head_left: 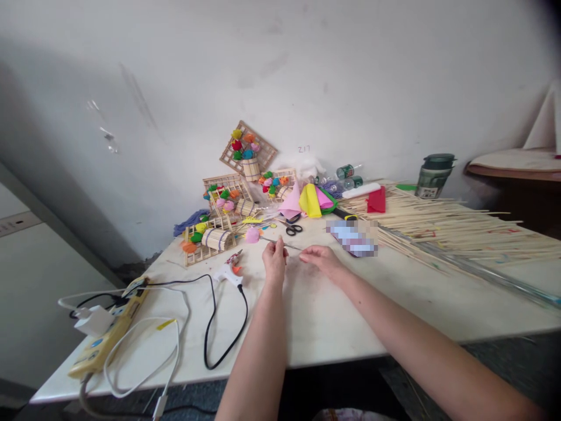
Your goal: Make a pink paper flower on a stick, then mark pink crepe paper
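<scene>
At a white table (315, 327), we see two bare hands busy with a pink bloom (252, 235), which sits at the left end of a thin stem (294, 248), just beside the scissors (293, 230). The left hand (274, 257) pinches the stem a little behind the bloom; the right hand (323, 261) has its fingertips closed on it farther along. By our reading, the bloom is formed and on its stem, while the handling of that stem is not yet done. Other work looks complete: at least four lattice frames (266, 153) carry bright blooms, and the pink one stands apart, joined to none. The glue gun (230, 273) lies untouched to the left; paper (310, 200) beyond the scissors is left over.

On the frames we find small pots (251, 169) of bundled sticks, blooms crowded at their mouths; how deep anything reaches inside, we cannot tell. A cup (433, 176) stands lidded at back right, its contents hidden. Bottles (345, 171) lie near the wall, too small for us to judge what they hold.
</scene>
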